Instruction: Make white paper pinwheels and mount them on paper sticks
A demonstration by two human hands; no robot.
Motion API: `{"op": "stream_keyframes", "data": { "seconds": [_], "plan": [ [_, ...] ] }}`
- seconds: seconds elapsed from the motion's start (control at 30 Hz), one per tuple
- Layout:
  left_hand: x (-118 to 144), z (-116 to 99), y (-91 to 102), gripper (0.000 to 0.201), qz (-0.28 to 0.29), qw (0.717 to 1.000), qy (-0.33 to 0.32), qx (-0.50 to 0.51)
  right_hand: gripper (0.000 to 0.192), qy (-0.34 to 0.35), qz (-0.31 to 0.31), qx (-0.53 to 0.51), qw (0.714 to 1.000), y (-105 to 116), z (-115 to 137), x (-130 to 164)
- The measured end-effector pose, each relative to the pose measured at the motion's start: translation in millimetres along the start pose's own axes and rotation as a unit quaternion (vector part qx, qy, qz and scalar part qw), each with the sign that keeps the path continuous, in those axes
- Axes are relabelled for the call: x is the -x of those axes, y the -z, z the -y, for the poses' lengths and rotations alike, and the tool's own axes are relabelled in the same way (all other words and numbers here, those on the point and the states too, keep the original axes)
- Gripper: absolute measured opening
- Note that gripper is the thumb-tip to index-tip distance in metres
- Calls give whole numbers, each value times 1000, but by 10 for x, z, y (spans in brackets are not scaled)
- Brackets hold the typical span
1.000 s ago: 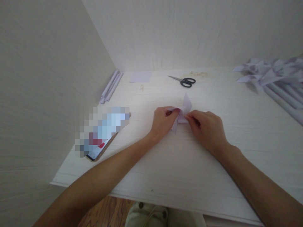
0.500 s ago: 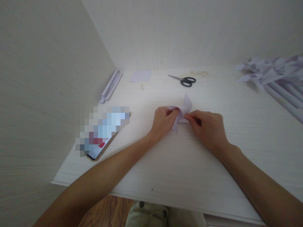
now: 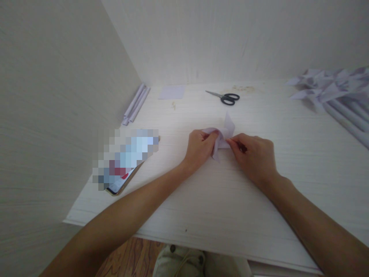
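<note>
1. On the white desk (image 3: 219, 200), mid-area, lies a folded pale-lilac paper piece (image 3: 223, 136), w/ one pointed flap sticking up at its far side.
2. Left hand (image 3: 200, 148): fingers curled, pinching the paper's left part btwn thumb & fingertips; heel of hand rests on the desk.
3. Right hand (image 3: 255, 156): thumb & forefinger pinched on the paper's right edge, other fingers tucked under. Both hands touch the same piece, close together.
4. Black-handled scissors (image 3: 225, 97) lie shut, farther back, well apart from the hands.
5. Small lilac paper square (image 3: 172, 92) flat near the back wall, left of the scissors; a tiny paper clip-like bit (image 3: 173, 105) just in front of it, too small to tell.
6. Rolled paper sticks (image 3: 135, 104) lie along the left wall.
7. Phone (image 3: 123, 181) at desk's left edge, screen blurred.
8. Far right: heap of finished paper pinwheels (image 3: 331, 86) on rolled stems.
</note>
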State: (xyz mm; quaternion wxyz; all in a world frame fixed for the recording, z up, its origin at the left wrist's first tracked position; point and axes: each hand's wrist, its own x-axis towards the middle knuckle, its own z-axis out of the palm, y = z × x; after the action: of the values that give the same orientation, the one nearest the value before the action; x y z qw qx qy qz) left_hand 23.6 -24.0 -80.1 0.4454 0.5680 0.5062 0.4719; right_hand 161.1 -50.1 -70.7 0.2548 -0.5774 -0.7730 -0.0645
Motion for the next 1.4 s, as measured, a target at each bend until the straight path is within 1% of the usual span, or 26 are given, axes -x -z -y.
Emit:
{"op": "stream_keyframes", "data": {
  "seconds": [0.33,0.53,0.73,0.83,0.97,1.07,1.17,1.27,1.33,1.4],
  "plan": [
    [0,9,-6,28,8,1000,2,18,24,-16,-3,-11,1000,-3,0,-4],
    [9,-1,-11,26,14,999,-5,31,21,-25,9,-33,999,9,6,-17],
    [32,-44,-16,25,20,999,-18,25,21,-41,-12,-74,996,0,-2,-19],
    [66,-88,-12,23,31,998,-47,19,21,-57,-32,-102,993,8,-4,-25],
    [110,-137,7,22,46,991,-122,-7,21,-79,-55,-127,987,29,9,-34],
    [126,-154,24,24,38,984,-168,-53,23,-104,-43,-171,979,39,29,-40],
    [129,-153,34,26,29,978,-188,-86,28,-142,-11,-247,959,40,47,-46],
    [127,-147,36,26,24,977,-192,-92,29,-166,10,-302,939,36,59,-48],
    [129,-146,36,26,22,976,-197,-91,26,-164,-3,-297,941,37,65,-46],
    [137,-148,38,27,23,971,-217,-93,21,-150,-27,-268,951,43,71,-40]
  ]
}}
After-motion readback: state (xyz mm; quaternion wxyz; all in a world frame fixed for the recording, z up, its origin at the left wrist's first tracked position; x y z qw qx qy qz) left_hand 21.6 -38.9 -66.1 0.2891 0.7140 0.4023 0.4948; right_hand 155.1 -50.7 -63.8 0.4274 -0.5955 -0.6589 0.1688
